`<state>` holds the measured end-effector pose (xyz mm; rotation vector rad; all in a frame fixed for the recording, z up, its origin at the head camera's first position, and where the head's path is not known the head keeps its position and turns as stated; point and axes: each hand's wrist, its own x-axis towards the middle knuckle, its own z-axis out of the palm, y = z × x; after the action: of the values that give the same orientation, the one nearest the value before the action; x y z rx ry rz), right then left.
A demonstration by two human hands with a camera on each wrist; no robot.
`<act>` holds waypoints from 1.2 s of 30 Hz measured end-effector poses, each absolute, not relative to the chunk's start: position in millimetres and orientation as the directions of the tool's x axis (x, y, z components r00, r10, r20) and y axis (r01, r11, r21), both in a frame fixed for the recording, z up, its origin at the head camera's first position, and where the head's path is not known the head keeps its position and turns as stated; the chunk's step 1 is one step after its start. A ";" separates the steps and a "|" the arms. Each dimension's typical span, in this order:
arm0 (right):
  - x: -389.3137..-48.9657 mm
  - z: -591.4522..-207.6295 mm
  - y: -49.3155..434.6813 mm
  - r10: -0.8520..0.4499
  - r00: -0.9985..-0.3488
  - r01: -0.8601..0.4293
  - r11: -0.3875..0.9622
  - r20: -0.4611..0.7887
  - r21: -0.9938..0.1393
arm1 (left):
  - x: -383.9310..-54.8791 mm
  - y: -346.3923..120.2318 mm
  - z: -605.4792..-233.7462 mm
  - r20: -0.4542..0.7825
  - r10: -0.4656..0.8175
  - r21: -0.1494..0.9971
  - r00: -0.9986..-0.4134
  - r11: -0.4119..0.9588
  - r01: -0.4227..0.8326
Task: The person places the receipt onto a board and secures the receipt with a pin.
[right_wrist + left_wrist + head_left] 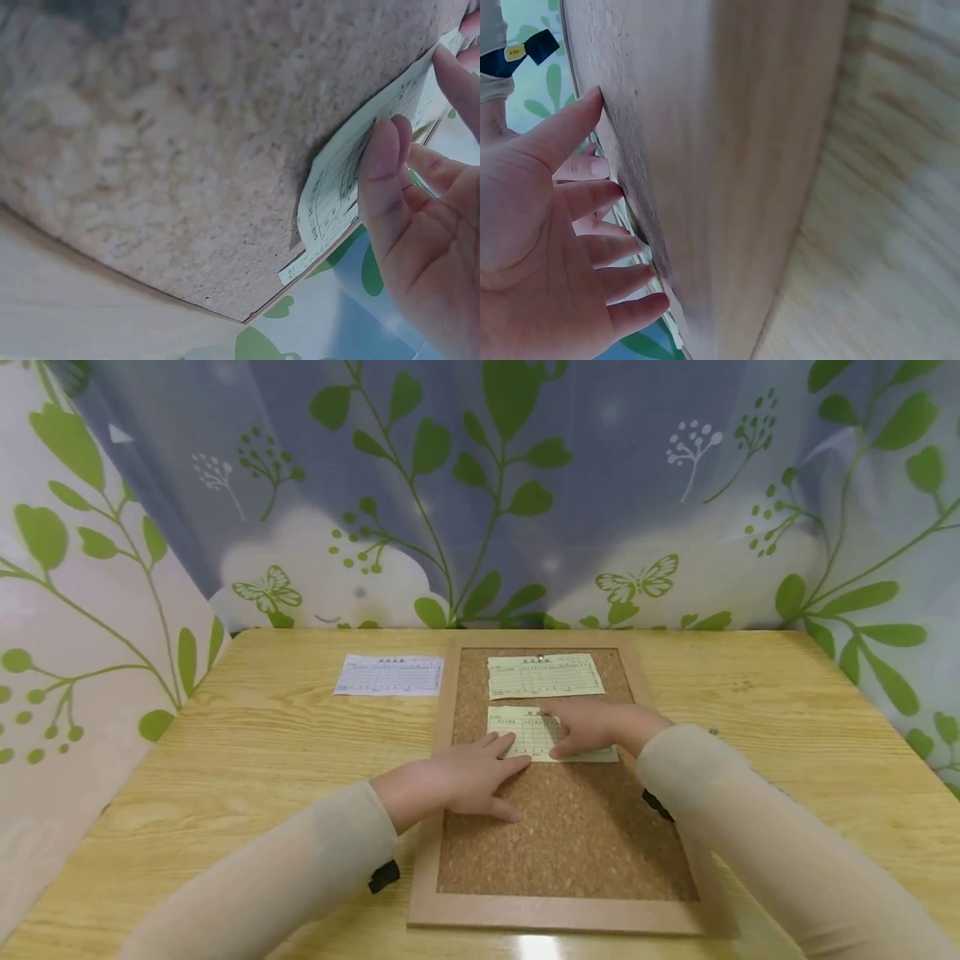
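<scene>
On the cork board [562,835] lie two pale yellow printed paper slips, one above the other. The upper slip [547,678] has a small shiny pin [541,657] at its top edge. My left hand [472,777] spreads its fingers over the left part of the lower slip [517,735], with the thumb out on bare cork. Over that slip's right half lies my right hand [592,724], its index fingertip at the top edge and its thumb lower down. In the right wrist view, the slip [330,199] bows up from the cork near the right thumb [382,157].
A white printed slip [390,676] lies on the wooden table [300,735] left of the board. Right of the board is a small dark object [713,732]. The board's wooden frame [555,912] stands raised on the table. A leaf-patterned cloth [585,510] hangs behind.
</scene>
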<state>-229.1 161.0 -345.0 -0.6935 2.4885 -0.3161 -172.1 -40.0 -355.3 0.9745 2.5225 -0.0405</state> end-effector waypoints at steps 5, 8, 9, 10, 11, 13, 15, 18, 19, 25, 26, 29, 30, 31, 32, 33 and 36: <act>-229.1 -343.8 160.5 -0.530 -0.728 -0.404 0.844 -0.435 -0.352 | -170.3 -47.7 -355.8 -0.392 0.642 0.154 -0.659 0.752 0.641; -229.2 -343.4 161.5 -0.524 -0.735 -0.409 0.849 -0.431 -0.335 | -169.2 -50.8 -355.8 -0.375 0.654 0.156 -0.657 0.743 0.651; -229.3 -343.4 161.7 -0.523 -0.736 -0.410 0.850 -0.430 -0.332 | -169.0 -51.7 -355.5 -0.370 0.658 0.160 -0.656 0.741 0.652; -229.4 -343.5 161.9 -0.521 -0.737 -0.409 0.851 -0.431 -0.331 | -168.6 -52.7 -355.2 -0.367 0.660 0.163 -0.656 0.740 0.653; -229.5 -343.7 162.0 -0.521 -0.737 -0.409 0.851 -0.431 -0.329 | -168.4 -53.8 -355.2 -0.364 0.663 0.163 -0.654 0.737 0.656; -229.7 -344.5 161.7 -0.523 -0.733 -0.409 0.850 -0.434 -0.334 | -167.7 -56.1 -354.6 -0.359 0.667 0.162 -0.654 0.734 0.660; -229.8 -345.4 161.3 -0.529 -0.731 -0.413 0.846 -0.432 -0.337 | -167.2 -58.3 -354.0 -0.350 0.668 0.166 -0.656 0.734 0.659; -229.4 -346.5 160.8 -0.529 -0.736 -0.419 0.846 -0.423 -0.328 | -166.4 -61.4 -352.6 -0.341 0.673 0.163 -0.656 0.730 0.664; -228.9 -346.7 160.6 -0.529 -0.737 -0.423 0.847 -0.420 -0.323 | -166.0 -62.4 -352.1 -0.344 0.674 0.157 -0.654 0.728 0.667; -226.3 -346.4 162.5 -0.508 -0.739 -0.420 0.861 -0.442 -0.288 | -163.4 -66.7 -347.6 -0.350 0.691 0.153 -0.632 0.708 0.690; -226.2 -346.1 162.8 -0.505 -0.741 -0.420 0.863 -0.442 -0.282 | -163.3 -67.2 -346.6 -0.343 0.696 0.160 -0.630 0.705 0.691; -226.4 -345.2 162.7 -0.517 -0.744 -0.436 0.855 -0.423 -0.280 | -163.5 -69.5 -344.8 -0.321 0.706 0.175 -0.632 0.700 0.693; -226.5 -344.9 162.3 -0.525 -0.742 -0.441 0.851 -0.416 -0.287 | -163.8 -70.5 -344.6 -0.314 0.708 0.177 -0.633 0.698 0.694; -226.9 -345.0 162.0 -0.531 -0.741 -0.446 0.847 -0.411 -0.290 | -163.9 -71.4 -344.3 -0.310 0.709 0.180 -0.633 0.697 0.694; -226.7 -344.7 161.6 -0.535 -0.739 -0.447 0.844 -0.409 -0.298 | -164.1 -72.4 -344.1 -0.307 0.711 0.184 -0.632 0.696 0.694; -226.7 -344.9 161.5 -0.538 -0.736 -0.445 0.842 -0.411 -0.305 | -164.2 -73.4 -344.2 -0.305 0.714 0.186 -0.631 0.694 0.695; -225.4 -344.7 162.6 -0.528 -0.737 -0.425 0.848 -0.422 -0.317 | -164.8 -75.2 -344.0 -0.299 0.724 0.206 -0.621 0.685 0.699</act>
<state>-225.4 162.6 -344.7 -0.6979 2.5155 -0.2718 -164.8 -75.2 -344.0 1.1171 2.5404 0.0985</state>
